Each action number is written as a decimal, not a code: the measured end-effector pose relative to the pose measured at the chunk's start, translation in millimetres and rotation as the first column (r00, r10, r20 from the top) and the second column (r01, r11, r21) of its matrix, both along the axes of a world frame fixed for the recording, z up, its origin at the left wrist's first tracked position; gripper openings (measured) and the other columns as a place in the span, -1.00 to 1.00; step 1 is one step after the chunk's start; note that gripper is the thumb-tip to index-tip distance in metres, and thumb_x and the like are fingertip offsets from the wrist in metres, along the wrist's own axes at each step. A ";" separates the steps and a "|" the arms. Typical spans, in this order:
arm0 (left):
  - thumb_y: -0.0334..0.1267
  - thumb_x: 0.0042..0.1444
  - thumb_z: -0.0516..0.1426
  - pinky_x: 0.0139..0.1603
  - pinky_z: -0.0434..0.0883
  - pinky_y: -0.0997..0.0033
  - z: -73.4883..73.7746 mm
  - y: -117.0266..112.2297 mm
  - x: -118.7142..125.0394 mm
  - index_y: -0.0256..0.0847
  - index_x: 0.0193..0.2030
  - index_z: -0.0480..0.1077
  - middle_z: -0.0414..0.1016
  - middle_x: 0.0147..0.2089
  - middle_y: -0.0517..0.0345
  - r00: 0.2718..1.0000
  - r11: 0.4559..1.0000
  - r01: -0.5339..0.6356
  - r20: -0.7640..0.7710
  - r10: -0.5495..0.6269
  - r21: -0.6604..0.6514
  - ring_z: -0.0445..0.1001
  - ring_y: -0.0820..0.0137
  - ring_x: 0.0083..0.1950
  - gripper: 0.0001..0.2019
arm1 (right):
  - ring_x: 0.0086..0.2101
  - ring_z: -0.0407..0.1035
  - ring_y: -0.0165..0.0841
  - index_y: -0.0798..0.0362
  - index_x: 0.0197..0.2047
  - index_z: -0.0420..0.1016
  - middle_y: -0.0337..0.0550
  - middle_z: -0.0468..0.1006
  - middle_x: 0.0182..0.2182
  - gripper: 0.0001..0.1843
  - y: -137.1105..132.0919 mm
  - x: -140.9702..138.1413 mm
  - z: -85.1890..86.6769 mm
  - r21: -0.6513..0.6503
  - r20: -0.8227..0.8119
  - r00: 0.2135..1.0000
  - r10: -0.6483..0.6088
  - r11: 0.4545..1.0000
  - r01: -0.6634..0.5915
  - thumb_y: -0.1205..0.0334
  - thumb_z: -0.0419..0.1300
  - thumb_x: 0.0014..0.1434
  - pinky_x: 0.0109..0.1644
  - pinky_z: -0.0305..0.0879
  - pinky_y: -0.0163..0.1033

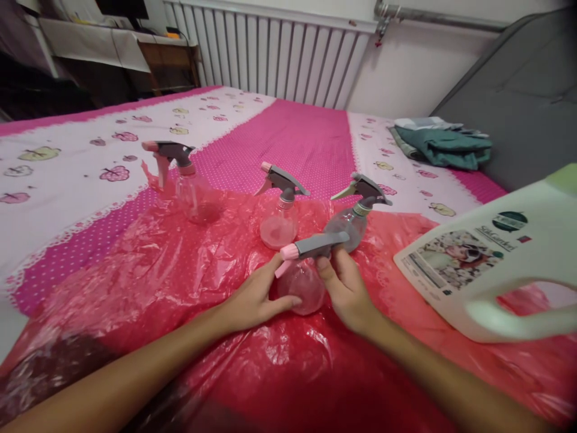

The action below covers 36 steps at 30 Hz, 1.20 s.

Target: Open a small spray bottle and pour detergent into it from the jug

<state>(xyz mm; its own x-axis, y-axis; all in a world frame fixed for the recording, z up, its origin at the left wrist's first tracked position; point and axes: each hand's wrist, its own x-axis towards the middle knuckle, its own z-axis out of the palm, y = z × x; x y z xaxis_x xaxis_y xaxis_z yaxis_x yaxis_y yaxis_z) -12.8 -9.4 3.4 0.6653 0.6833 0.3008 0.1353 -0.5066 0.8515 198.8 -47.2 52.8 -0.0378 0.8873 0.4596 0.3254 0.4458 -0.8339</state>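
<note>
A clear round spray bottle [303,291] with a grey and pink trigger head [315,245] stands in front of me on red plastic sheeting [180,288]. My left hand [259,294] is wrapped round its body, thumb across the front. At the neck, just under the trigger head, the fingers of my right hand [347,288] are closed. Close behind stand a spray bottle with a pink nozzle [278,228] and one with a pale green nozzle [349,224]. Another pink-nozzled spray bottle [196,195] is farther left. Some cloudy liquid shows in the middle one.
A large pale green jug [469,252] with a printed label leans at the right. Folded clothes [442,141] lie on the bed [311,138] near the grey headboard [523,84]. A radiator [270,51] lines the far wall, with a desk [99,45] at the left.
</note>
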 end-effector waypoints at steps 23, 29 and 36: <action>0.04 0.44 0.28 0.60 0.33 -0.31 -2.9 16.4 28.9 -0.05 0.64 0.13 0.35 0.61 -0.19 0.993 1.000 -0.008 -0.118 0.006 -0.021 0.40 -0.19 0.57 -0.24 | 0.00 0.47 -0.45 0.02 0.05 0.63 -0.12 0.52 -0.04 -0.55 36.8 53.8 -29.1 0.094 -0.156 0.972 0.174 0.982 -0.161 -0.19 0.18 0.51 0.16 0.43 -0.30; 0.10 0.45 0.28 0.62 0.29 -0.37 7.8 -2.5 16.5 -0.09 0.66 0.04 0.25 0.66 -0.26 0.994 0.999 -0.031 -0.108 0.029 -0.012 0.32 -0.22 0.62 -0.18 | -0.04 0.49 -0.42 0.19 0.05 0.58 -0.07 0.59 -0.07 -0.44 23.1 36.8 -19.3 0.099 -0.167 0.976 0.138 0.987 -0.123 -0.22 0.17 0.51 0.14 0.50 -0.20; 0.13 0.45 0.28 0.62 0.26 -0.44 9.7 -8.3 7.5 -0.14 0.68 -0.01 0.17 0.68 -0.39 0.990 0.999 -0.037 -0.138 0.035 -0.006 0.25 -0.24 0.66 -0.13 | 0.10 0.52 -0.45 -0.20 0.37 0.55 -0.18 0.61 0.14 -0.53 11.2 34.7 -1.9 0.092 -0.147 0.977 0.152 0.986 -0.139 -0.11 0.24 0.49 0.26 0.44 -0.28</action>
